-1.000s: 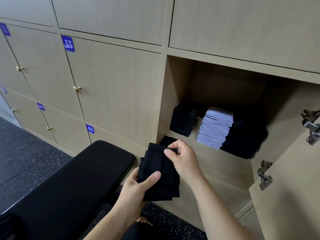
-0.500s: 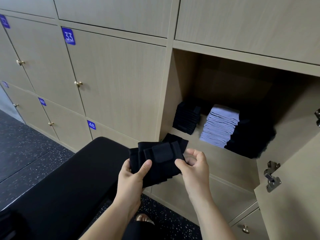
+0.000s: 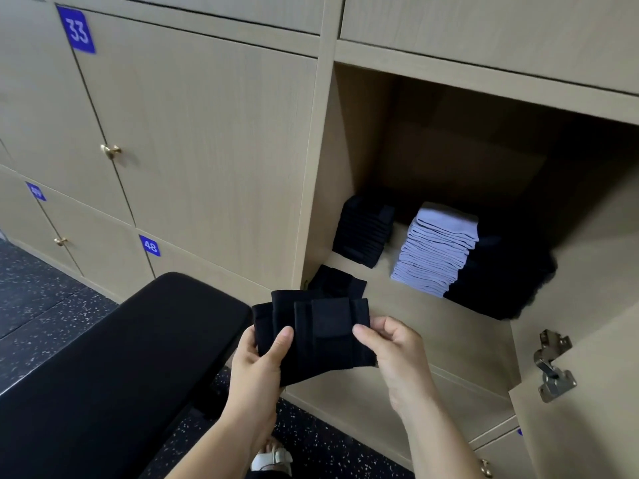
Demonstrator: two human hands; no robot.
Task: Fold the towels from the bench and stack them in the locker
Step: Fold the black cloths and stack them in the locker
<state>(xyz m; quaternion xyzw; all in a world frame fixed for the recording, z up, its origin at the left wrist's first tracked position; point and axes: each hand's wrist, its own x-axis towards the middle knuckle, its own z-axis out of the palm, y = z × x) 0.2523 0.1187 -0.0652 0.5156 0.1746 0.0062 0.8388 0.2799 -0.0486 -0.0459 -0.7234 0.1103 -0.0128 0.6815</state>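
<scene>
Both hands hold a bunch of folded black towels (image 3: 318, 333) just in front of the open locker (image 3: 449, 167). My left hand (image 3: 259, 364) grips their left side, thumb on top. My right hand (image 3: 390, 354) pinches the right edge of the top towel. Another folded black towel (image 3: 337, 281) lies on the locker's front edge behind them. Inside the locker stand a black towel stack (image 3: 363, 233), a lavender towel stack (image 3: 435, 250) and a dark pile (image 3: 501, 278) to its right.
A black padded bench (image 3: 121, 357) runs lower left, its end just left of my hands. The locker's door (image 3: 581, 392) hangs open at the right with metal hinges. Shut lockers 33 (image 3: 193, 133) and 48 fill the left wall. Speckled dark floor (image 3: 41, 299) lies below.
The towels turned from upright to lying flat and fanned out between my hands. My right hand slid from their top edge down to the right edge.
</scene>
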